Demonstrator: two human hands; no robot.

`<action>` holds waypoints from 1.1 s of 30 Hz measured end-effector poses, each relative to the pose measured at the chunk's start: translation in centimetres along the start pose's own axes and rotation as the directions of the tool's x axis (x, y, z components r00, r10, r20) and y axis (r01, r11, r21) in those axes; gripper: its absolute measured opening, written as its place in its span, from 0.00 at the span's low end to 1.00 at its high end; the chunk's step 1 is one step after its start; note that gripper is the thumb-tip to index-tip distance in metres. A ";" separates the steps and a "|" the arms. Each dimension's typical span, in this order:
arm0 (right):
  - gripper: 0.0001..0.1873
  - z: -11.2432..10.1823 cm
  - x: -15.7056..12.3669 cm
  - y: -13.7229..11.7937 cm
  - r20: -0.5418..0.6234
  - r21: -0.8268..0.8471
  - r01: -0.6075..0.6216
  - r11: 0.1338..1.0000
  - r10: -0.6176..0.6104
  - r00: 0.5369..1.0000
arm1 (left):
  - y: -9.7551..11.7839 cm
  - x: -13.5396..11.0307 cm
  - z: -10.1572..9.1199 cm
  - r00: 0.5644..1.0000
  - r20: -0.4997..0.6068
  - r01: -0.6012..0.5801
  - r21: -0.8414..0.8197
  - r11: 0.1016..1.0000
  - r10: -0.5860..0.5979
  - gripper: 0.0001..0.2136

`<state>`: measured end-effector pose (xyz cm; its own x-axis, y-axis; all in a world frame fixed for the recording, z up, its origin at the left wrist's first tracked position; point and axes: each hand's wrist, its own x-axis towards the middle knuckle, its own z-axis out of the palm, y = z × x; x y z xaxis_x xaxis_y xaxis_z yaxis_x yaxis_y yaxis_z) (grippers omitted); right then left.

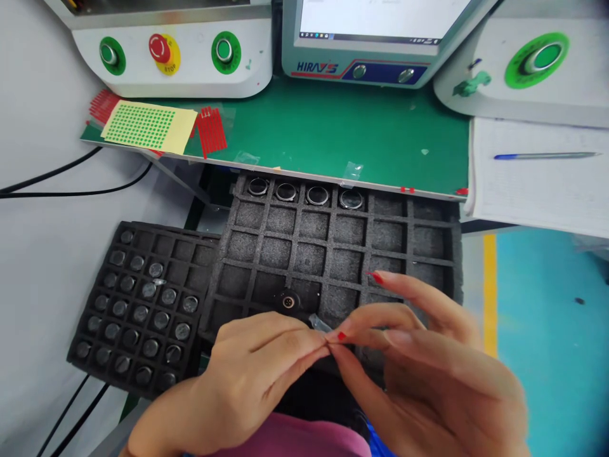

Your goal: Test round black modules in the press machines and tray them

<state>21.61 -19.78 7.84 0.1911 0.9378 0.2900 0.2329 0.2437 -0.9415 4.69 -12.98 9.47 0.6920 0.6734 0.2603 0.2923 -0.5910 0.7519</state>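
Note:
My left hand and my right hand meet over the near edge of a large black foam tray. The fingertips of both hands pinch a small clear strip of film between them. Just behind my left fingers, a small round black part with a light centre sits in a tray cell. Several ring-shaped lens parts fill the tray's far row. A smaller black foam tray on the left holds several round dark parts.
A green bench mat lies behind the trays, with a yellow sheet of green dot stickers and red strips. Machines with green buttons and a red stop button stand behind. Paper and a pen lie at right.

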 end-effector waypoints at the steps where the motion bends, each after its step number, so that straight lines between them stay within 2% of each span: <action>1: 0.35 0.0 0.1 0.0 -0.003 -0.008 0.003 1.000 -0.003 1.000 | 0.0 -0.1 0.0 1.000 0.012 -0.001 0.002 1.000 0.001 0.06; 6: 0.34 0.0 0.3 0.0 0.006 0.043 -0.055 0.998 0.054 0.999 | -0.5 -1.0 0.0 0.996 0.093 -0.017 0.020 1.000 0.015 0.09; 10: 0.34 0.3 0.4 0.1 -0.021 0.083 -0.067 0.994 0.069 0.997 | -0.8 -1.3 0.1 0.995 0.097 -0.018 0.045 0.999 0.014 0.10; 14: 0.29 0.8 0.9 -0.1 -0.085 0.205 -0.140 0.969 0.160 0.983 | -0.9 -1.4 0.2 0.995 0.100 -0.023 0.046 0.999 0.018 0.10; 20: 0.24 0.6 1.3 0.8 -0.035 0.468 -0.341 0.815 0.402 0.915 | -0.8 -1.1 0.2 0.995 0.102 -0.015 0.027 1.000 0.013 0.08; 24: 0.24 0.2 1.3 2.0 0.015 0.588 -0.384 0.712 0.465 0.885 | -0.7 -0.4 0.3 0.999 0.024 0.020 0.013 1.000 -0.020 0.06; 26: 0.24 0.1 1.2 2.1 -0.035 0.563 -0.352 0.747 0.447 0.894 | -0.7 -0.1 0.3 0.999 -0.007 0.047 -0.001 0.999 -0.047 0.06; 29: 0.27 0.3 0.8 1.4 -0.139 0.418 -0.238 0.877 0.321 0.937 | -0.6 0.2 0.3 0.998 -0.022 0.054 -0.012 0.998 -0.055 0.07; 33: 0.32 0.8 0.2 0.4 -0.090 0.296 -0.144 0.944 0.177 0.980 | -0.5 0.3 0.3 0.999 -0.018 0.031 -0.001 1.000 -0.031 0.08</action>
<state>20.98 -19.35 7.38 0.3142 0.9401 0.1326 -0.0897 0.1685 -0.9816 4.94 -12.68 9.01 0.6704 0.6994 0.2478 0.3129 -0.5693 0.7603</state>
